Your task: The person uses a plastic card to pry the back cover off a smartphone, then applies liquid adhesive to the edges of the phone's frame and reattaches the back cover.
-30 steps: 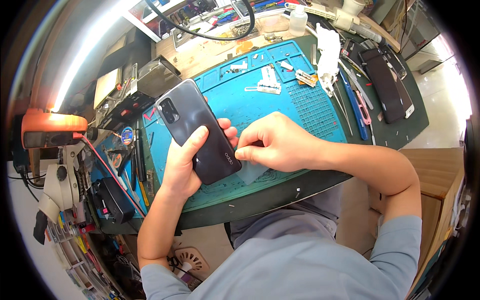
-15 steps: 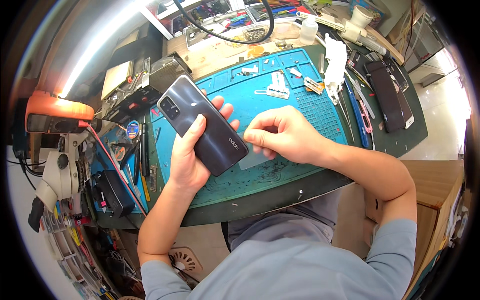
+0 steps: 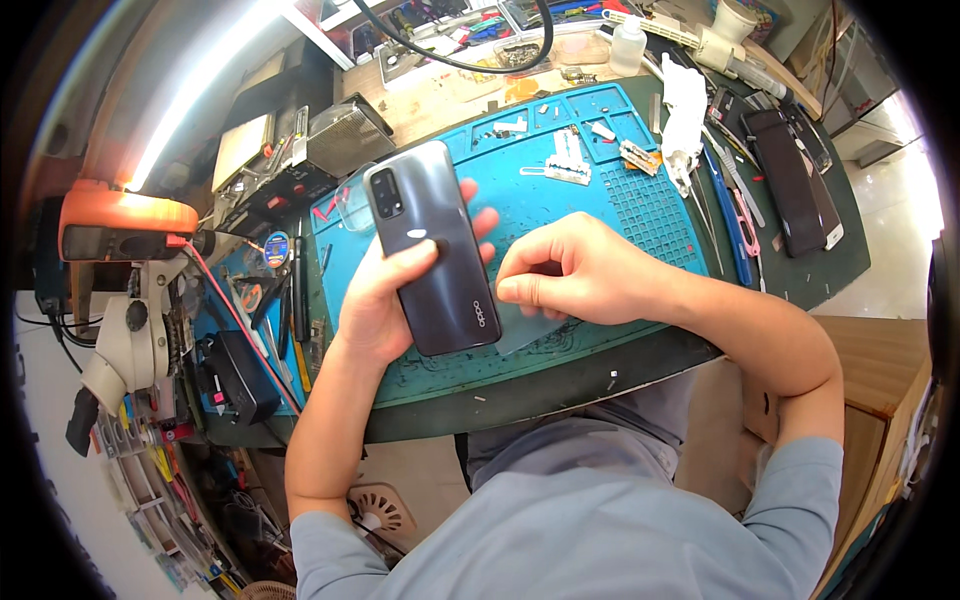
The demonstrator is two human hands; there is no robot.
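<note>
My left hand [image 3: 385, 290] is closed around a dark, glossy smartphone [image 3: 437, 250], back side up, thumb across its back and fingertips past the far edge. The phone is now nearly upright in view, its camera block toward the far end. Beside its lower right edge, my right hand [image 3: 575, 275] is closed in a pinch. A thin, see-through plastic sheet [image 3: 525, 337] shows below those fingers, apparently held by them; its upper part is hidden. On the blue repair mat [image 3: 470, 385], a clear phone case [image 3: 354, 205] lies partly behind the phone.
White razor blades [image 3: 568, 165] and small parts lie on the mat's far side. Tweezers, a blue knife [image 3: 735, 235] and spare phones [image 3: 785, 190] are at right. At left are an orange meter [image 3: 125, 222], pliers and a black box [image 3: 240, 378]. A plastic bottle [image 3: 628, 48] stands behind.
My left hand has turned the phone more upright and moved it slightly right, uncovering the clear case behind it. My right hand stays pinched beside the phone, and the view has shifted a little.
</note>
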